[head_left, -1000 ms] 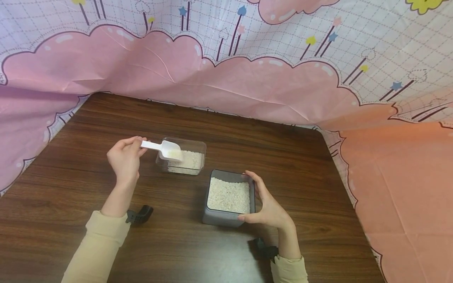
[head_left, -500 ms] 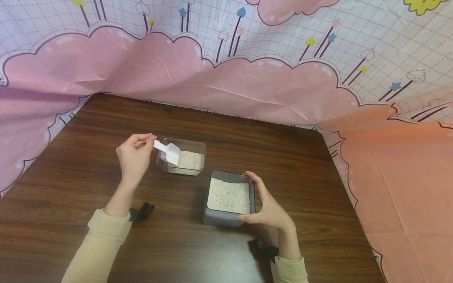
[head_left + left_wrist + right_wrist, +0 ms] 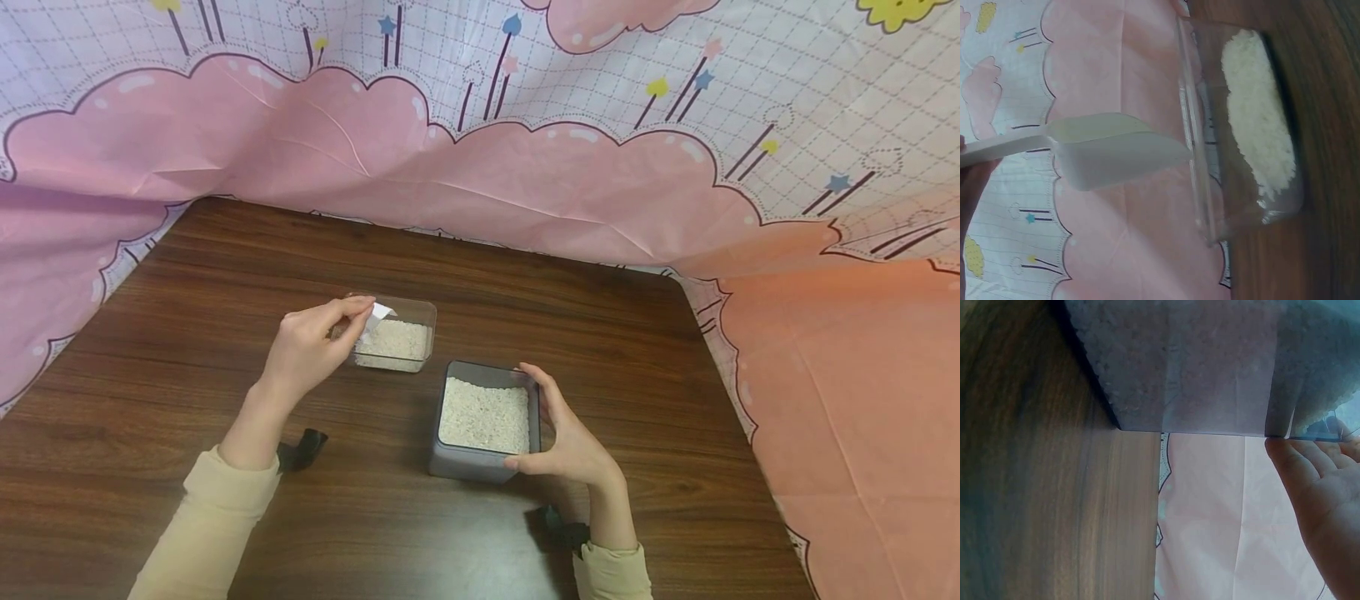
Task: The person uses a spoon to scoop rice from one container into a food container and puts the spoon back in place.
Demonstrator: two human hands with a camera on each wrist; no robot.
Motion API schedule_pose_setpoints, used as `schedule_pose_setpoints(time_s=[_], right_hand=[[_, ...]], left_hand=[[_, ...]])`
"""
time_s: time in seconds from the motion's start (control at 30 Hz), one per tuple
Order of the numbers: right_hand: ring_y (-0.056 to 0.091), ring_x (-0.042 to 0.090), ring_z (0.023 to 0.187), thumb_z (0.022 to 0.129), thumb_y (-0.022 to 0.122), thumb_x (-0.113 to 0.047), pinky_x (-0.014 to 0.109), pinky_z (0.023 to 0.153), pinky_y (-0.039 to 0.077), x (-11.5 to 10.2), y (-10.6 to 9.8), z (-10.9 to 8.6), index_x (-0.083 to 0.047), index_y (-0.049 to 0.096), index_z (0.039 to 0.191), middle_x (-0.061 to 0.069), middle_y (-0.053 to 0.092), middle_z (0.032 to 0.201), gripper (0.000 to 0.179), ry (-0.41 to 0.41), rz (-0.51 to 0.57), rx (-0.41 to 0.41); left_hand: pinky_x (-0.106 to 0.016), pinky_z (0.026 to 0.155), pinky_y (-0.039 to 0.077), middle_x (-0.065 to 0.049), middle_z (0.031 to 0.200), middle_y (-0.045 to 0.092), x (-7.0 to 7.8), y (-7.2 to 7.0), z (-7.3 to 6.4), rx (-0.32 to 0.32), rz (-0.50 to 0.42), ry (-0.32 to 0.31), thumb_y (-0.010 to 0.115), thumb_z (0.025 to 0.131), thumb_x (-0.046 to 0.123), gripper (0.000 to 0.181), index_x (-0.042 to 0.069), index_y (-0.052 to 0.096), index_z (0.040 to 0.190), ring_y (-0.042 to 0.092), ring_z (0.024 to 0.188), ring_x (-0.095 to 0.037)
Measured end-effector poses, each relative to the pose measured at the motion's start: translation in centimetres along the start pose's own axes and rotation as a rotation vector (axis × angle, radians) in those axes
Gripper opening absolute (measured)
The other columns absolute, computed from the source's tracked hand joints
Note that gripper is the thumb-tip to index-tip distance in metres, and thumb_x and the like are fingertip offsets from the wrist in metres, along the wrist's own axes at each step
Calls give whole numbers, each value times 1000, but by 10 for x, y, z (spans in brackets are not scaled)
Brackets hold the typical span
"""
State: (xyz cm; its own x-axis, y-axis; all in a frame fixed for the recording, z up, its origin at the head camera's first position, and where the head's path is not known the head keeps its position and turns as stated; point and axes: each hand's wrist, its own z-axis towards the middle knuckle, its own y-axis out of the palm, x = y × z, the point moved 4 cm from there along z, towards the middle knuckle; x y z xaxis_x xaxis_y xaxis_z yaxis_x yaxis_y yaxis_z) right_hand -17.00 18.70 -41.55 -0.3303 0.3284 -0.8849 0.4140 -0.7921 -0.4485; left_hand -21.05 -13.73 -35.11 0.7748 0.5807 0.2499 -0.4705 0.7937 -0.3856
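Note:
My left hand [image 3: 311, 346] pinches the handle of a white plastic scoop [image 3: 1110, 147] over the left part of a clear plastic box [image 3: 425, 312]. The scoop is tipped, its bowl pointing down toward the box's rim in the left wrist view; the hand covers part of it in the head view. White rice [image 3: 1257, 112] lies in a layer on the box's floor. Nearer to me stands a square, smoky grey see-through bin [image 3: 472, 467], well filled with rice [image 3: 483, 414]. My right hand [image 3: 573, 446] grips its right side near the rim, thumb at the near corner and fingers at the far one.
Both containers stand on a dark wood-grain table [image 3: 360, 508]. A patterned pink and white cloth [image 3: 480, 175] hangs behind the table and along its sides. Black straps [image 3: 300, 450] sit at both wrists below beige sleeves.
My left hand has moved right, toward the clear box, and turned the scoop from nearly level to steeply tipped. The right hand and the grey bin have stayed put.

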Motion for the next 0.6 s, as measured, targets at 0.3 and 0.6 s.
schedule_pose_setpoints(time_s=[0.3,0.6], right_hand=[[14,33,146,67,88,-15,71,114,15,0,1,0,-21,17,153,12,22,157,111,-2,1,-2],[13,33,146,68,88,-16,71,114,15,1,0,0,-17,16,154,7,22,157,112,15,-10,4]], left_hand=[[-13,67,59,-17,87,74,12,-10,13,290,-477,-378,68,81,-17,10,-14,69,91,73,79,-13],[-33,70,63,-9,84,75,5,1,9,336,-908,-897,63,89,-11,14,-1,72,92,74,79,-24]])
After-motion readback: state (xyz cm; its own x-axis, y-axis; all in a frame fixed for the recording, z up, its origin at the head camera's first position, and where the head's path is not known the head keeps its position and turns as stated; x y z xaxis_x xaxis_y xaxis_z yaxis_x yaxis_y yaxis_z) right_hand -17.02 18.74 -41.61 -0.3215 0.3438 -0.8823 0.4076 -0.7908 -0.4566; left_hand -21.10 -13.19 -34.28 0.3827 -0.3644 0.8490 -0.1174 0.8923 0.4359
